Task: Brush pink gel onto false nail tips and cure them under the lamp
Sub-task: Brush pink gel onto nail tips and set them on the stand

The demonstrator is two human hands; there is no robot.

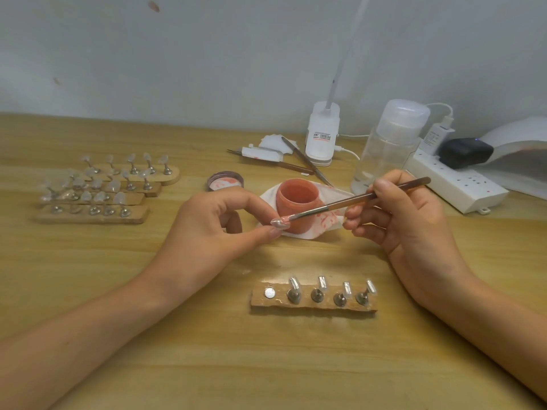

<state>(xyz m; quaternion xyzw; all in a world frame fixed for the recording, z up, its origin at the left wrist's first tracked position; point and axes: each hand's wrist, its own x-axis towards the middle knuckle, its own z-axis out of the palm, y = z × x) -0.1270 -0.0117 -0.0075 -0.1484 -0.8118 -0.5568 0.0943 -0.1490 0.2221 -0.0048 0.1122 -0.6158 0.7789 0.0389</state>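
My left hand (213, 223) pinches a false nail tip (279, 222) on its small stand between thumb and fingers. My right hand (399, 214) grips a brush (355, 201), and its bristle end lies on the tip, which carries pink gel. Just behind the tip stands the open pink gel jar (297, 199) on a stained white wipe (325, 220). In front of me a wooden holder (313, 303) carries several clear tips on metal stands, with one bare magnet at its left end. The white curing lamp (521, 143) sits at the far right.
Several wooden holders with clear tips (100, 190) are stacked at the left. The jar lid (225, 180) lies behind my left hand. Tweezers and tools (296, 161), a desk lamp base (322, 134), a pump bottle (390, 143) and a power strip (455, 184) line the back.
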